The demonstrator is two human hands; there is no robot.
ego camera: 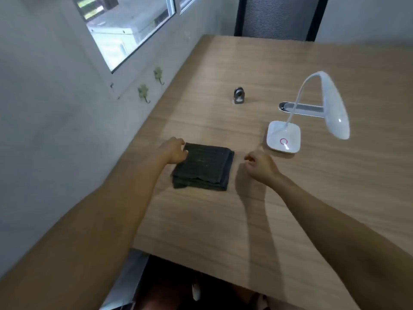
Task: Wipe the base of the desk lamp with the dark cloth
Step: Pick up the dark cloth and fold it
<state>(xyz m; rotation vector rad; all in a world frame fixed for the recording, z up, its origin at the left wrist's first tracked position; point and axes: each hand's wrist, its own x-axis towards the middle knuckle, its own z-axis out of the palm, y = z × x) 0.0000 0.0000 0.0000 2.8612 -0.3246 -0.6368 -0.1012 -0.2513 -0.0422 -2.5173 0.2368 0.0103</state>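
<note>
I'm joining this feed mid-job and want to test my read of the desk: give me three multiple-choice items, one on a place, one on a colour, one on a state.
1. Where does the dark cloth lie relative to the lamp base?
A. To its left, nearer the person
B. On top of it
C. Behind it, by the far edge

2. What colour is the ring on the lamp base?
A. Green
B. Pink
C. Blue

3. What is the state of the cloth?
A. Draped over the lamp
B. Lifted in the right hand
C. Folded flat on the desk

Key: 1 A, the cloth lies apart from the base, left and nearer. 2 B, the ring shows pink. 3 C, only the left hand touches its edge; the right hand holds nothing.
</note>
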